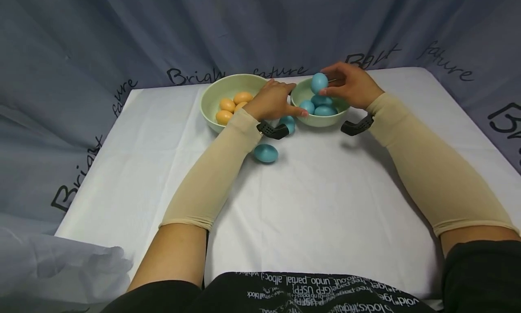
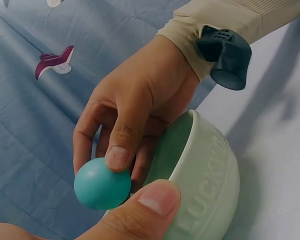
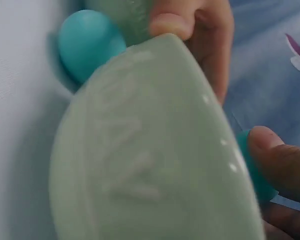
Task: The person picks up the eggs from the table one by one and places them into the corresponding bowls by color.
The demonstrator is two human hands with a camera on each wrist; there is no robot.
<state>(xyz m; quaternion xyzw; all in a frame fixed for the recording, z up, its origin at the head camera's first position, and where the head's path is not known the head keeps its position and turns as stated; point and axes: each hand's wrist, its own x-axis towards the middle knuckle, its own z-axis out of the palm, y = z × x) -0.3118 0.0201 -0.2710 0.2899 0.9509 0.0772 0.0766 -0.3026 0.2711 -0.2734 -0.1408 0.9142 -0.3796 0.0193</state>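
In the head view, my right hand [image 1: 355,86] pinches a blue egg [image 1: 319,83] between thumb and fingers, above the smaller pale green bowl [image 1: 323,121]. Inside that bowl lie several more blue eggs [image 1: 325,110]. My left hand [image 1: 272,99] grips the same bowl at its left rim, the thumb lying along the front edge. The left wrist view shows the held blue egg [image 2: 102,184] just beyond the bowl's rim [image 2: 194,125]. Two blue eggs are on the cloth: one [image 1: 288,123] beside the bowl, partly hidden by the left wrist strap, and another [image 1: 266,154] nearer me.
A larger pale green bowl [image 1: 209,107] holding several yellow-orange eggs [image 1: 227,105] stands left of the small one, partly behind my left hand. White cloth [image 1: 325,204] covers the table. A grey-blue curtain [image 1: 252,28] with lettering hangs behind it.
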